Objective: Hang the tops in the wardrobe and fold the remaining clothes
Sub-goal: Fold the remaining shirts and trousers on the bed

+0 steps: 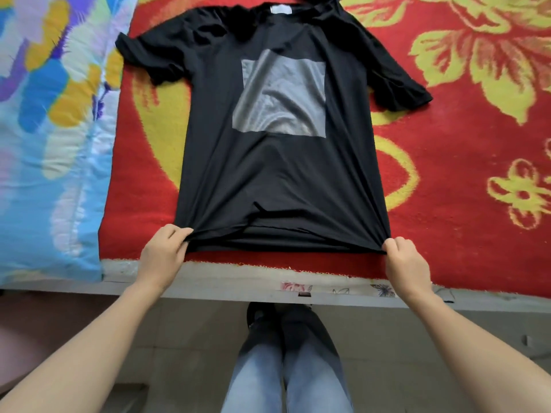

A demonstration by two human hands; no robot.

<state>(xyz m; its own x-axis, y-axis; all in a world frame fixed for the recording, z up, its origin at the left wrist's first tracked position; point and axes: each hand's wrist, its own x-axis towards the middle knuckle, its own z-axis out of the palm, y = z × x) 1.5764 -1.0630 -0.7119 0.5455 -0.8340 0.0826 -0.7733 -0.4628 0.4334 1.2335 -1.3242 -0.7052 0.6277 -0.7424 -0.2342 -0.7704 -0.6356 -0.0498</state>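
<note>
A black T-shirt [277,180] with a grey square print on its chest lies flat and face up on the red flowered blanket [465,162], collar away from me, both short sleeves spread out. My left hand [164,254] pinches the hem's left corner near the bed's front edge. My right hand [405,263] pinches the hem's right corner. The hem is drawn taut between the two hands.
A blue, yellow and purple quilt [50,138] covers the bed's left side. Another dark garment [319,0] pokes in at the top edge behind the collar. The bed's pale front edge [238,287] runs across below the hem; my legs and a tiled floor are beneath.
</note>
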